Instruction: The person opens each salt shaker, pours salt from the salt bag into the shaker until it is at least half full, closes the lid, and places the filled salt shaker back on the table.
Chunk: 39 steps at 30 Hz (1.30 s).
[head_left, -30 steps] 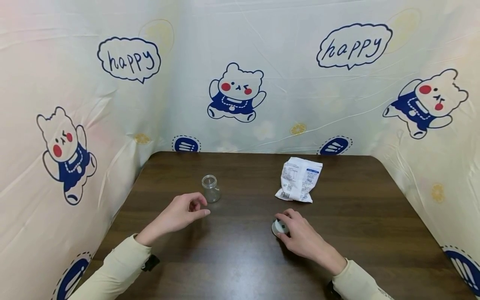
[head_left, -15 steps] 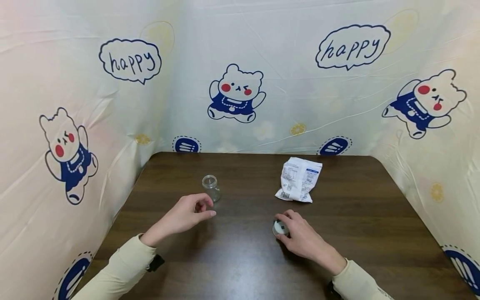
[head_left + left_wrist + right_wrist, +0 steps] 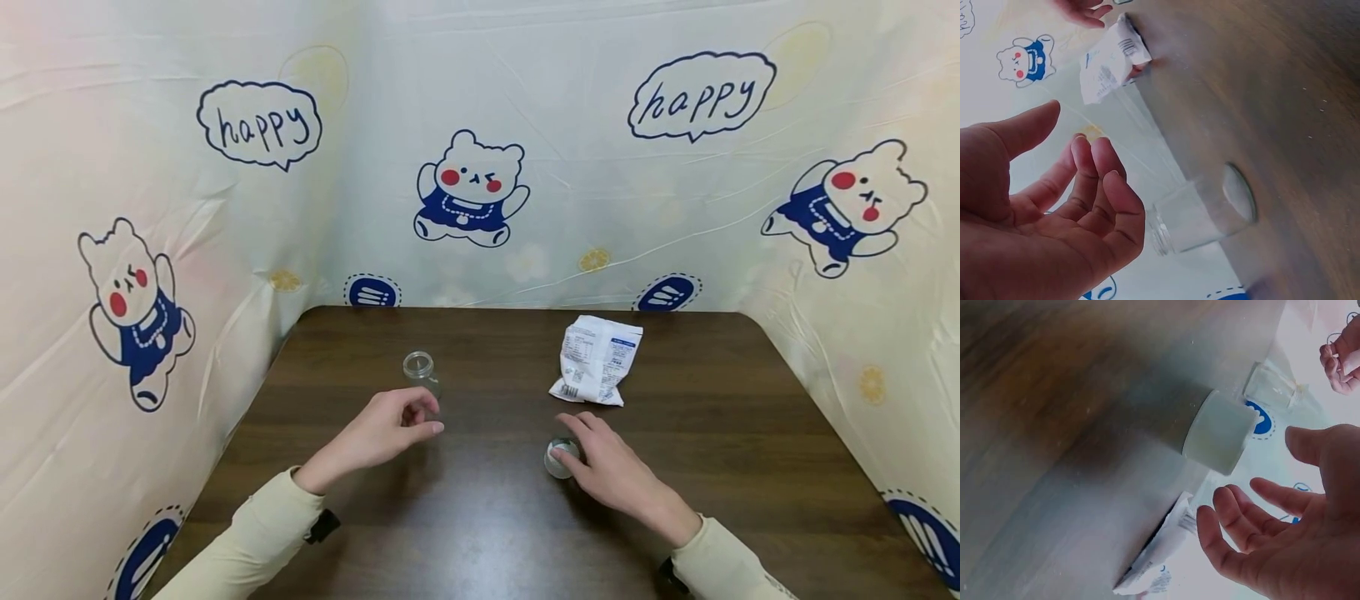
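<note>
My left hand [image 3: 378, 437] hovers over the table just in front of a clear glass jar [image 3: 419, 367]. Its fingers bend loosely and hold nothing; in the left wrist view the jar [image 3: 1204, 215] stands upright and uncapped, apart from the fingertips. On the right, a short round pale container [image 3: 558, 460] rests on the table, a squat cylinder with a greenish-white wall [image 3: 1219, 433] in the right wrist view. My right hand [image 3: 611, 467] is spread beside it with a gap between thumb and fingers. In the head view the thumb partly covers the container's top.
A white printed packet [image 3: 596, 360] lies behind my right hand. The dark wooden table [image 3: 480, 517] ends at a patterned cloth backdrop [image 3: 570, 167] that surrounds it at the back and on both sides.
My right fingers have loosened from the round container, and that hand has drawn slightly away to the right. My left hand has drifted to the right in front of the jar.
</note>
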{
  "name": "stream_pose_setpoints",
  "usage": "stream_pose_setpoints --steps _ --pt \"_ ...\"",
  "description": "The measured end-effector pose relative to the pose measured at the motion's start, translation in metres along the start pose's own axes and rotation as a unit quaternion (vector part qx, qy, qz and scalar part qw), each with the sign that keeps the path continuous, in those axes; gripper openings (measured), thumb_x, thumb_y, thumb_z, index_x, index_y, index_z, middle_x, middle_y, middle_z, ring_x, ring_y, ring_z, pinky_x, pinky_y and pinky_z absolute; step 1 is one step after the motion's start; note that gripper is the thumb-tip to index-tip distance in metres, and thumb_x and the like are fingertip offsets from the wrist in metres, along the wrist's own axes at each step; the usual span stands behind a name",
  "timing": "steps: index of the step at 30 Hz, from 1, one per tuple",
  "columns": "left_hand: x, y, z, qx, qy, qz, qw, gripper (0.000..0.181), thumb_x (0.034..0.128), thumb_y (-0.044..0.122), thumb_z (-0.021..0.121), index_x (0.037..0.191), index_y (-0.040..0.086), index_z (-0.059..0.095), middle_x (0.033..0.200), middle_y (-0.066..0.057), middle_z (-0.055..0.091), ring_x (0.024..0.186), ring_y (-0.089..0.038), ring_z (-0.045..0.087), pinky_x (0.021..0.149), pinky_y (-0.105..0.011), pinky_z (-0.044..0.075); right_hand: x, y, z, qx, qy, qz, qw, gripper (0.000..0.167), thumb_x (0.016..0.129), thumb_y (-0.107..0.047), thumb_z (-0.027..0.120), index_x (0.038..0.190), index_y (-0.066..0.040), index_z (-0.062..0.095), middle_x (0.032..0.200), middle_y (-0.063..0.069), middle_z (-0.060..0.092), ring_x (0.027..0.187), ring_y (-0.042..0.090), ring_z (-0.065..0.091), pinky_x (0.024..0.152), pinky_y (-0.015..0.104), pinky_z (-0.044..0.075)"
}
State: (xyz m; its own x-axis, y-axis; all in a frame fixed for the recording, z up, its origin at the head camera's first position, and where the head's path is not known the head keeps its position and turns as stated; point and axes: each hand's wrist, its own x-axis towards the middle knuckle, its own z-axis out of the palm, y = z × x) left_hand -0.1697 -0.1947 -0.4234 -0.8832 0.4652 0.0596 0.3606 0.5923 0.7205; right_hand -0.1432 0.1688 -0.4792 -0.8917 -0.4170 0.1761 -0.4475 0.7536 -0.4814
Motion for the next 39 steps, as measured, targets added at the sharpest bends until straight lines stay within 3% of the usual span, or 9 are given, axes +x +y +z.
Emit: stream_pose_setpoints --steps 14,24,31,39 --pt "0.02 0.025 0.004 -0.021 0.013 0.022 0.9994 0.015 0.0977 0.022 0.079 0.108 0.016 0.069 0.081 0.003 0.057 0.075 -0.016 0.058 0.069 -0.031 0.048 -0.004 0.018 -0.016 0.006 0.025 0.043 0.9988 0.049 0.097 -0.021 0.078 0.138 0.001 0.063 0.128 0.015 0.066 0.115 0.03 0.063 0.096 0.052 0.052" --pt "0.046 0.045 0.005 -0.02 0.004 0.048 0.9987 0.021 0.0983 0.023 0.078 0.116 0.015 0.069 0.087 0.003 0.062 0.08 -0.017 0.06 0.072 -0.033 0.051 -0.007 0.032 -0.026 0.013 0.035 0.065 0.9972 0.047 0.097 -0.021 0.078 0.136 0.003 0.063 0.124 0.017 0.067 0.11 0.033 0.063 0.093 0.053 0.051" --pt "0.063 0.05 0.012 -0.018 0.006 0.053 0.9984 0.021 0.0979 0.022 0.079 0.116 0.015 0.07 0.089 0.003 0.064 0.083 -0.016 0.062 0.073 -0.033 0.052 -0.009 0.04 -0.031 0.0 0.037 0.087 0.9956 0.047 0.098 -0.022 0.077 0.135 0.005 0.064 0.118 0.018 0.068 0.104 0.034 0.064 0.088 0.059 0.049" --pt "0.084 0.051 0.02 -0.022 -0.006 0.057 0.9981 0.021 0.0988 0.021 0.077 0.117 0.013 0.07 0.091 0.002 0.065 0.084 -0.017 0.062 0.073 -0.034 0.052 -0.009 0.051 -0.039 -0.011 0.032 0.112 0.9931 0.049 0.097 -0.02 0.077 0.134 0.009 0.063 0.116 0.021 0.068 0.102 0.037 0.064 0.089 0.058 0.052"
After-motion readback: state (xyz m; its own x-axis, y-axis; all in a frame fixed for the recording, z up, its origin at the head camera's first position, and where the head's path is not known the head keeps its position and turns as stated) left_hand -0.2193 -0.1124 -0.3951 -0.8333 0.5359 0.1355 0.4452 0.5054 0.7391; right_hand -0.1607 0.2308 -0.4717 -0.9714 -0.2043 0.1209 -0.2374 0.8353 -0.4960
